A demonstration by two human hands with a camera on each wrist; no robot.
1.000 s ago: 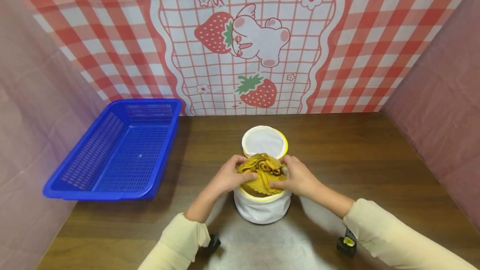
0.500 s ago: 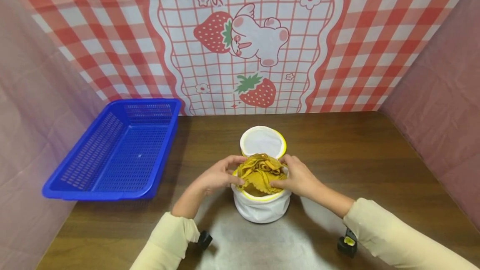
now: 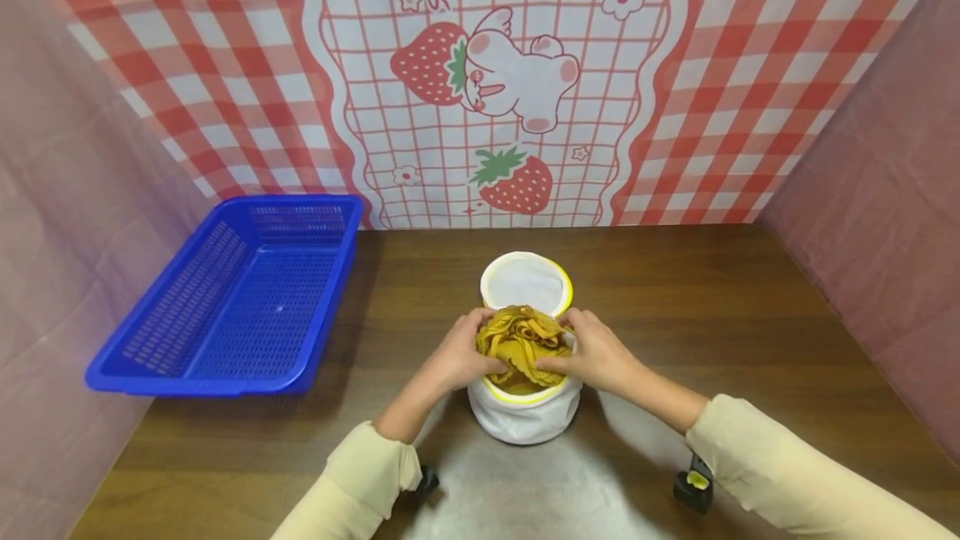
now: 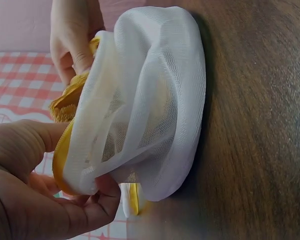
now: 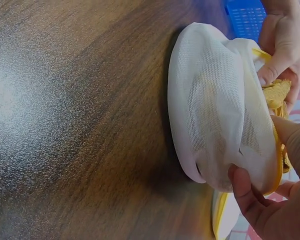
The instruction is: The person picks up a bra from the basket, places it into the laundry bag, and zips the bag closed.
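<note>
A round white mesh laundry bag point(image 3: 523, 425) with a yellow zipper edge stands upright on the table. Its round lid point(image 3: 524, 284) is folded back behind it. Crumpled mustard-yellow cloth point(image 3: 522, 344) with a scalloped edge fills the opening; its exact kind is unclear. My left hand point(image 3: 456, 354) grips the left rim, its thumb over the cloth side and other fingers outside the mesh point(image 4: 155, 100). Opposite it, my right hand point(image 3: 597, 352) holds the right rim the same way, the thumb reaching over the cloth and fingertips against the outer mesh point(image 5: 210, 100).
A blue plastic basket point(image 3: 258, 307) with perforated walls stands at the left of the brown wooden table point(image 3: 697, 307). A red-and-white strawberry-print cloth point(image 3: 495, 157) hangs behind, with pinkish fabric point(image 3: 885, 190) at both sides.
My left hand drew back leftward off the cloth, then came in again to the left rim with its thumb over the cloth. My right hand and the bag stayed nearly still.
</note>
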